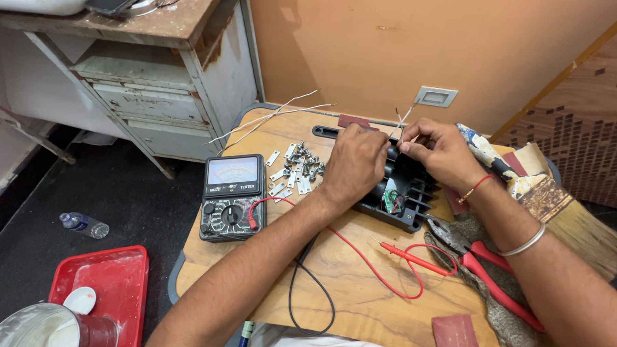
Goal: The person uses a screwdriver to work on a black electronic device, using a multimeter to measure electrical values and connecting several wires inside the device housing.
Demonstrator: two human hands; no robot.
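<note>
Wires (403, 117) stick up from the black box (391, 184) on the table (367, 288), right between both hands. Right hand (439, 150) pinches them at the tips. Left hand (352, 164) is curled on the box, just beside them.

A black plastic housing (401, 191) with ribbed slots lies flat on the wooden tabletop, its open side up; a small green circuit board (390, 200) sits inside near its front edge; thin pale wires (403, 117) rise from its far end.
</note>
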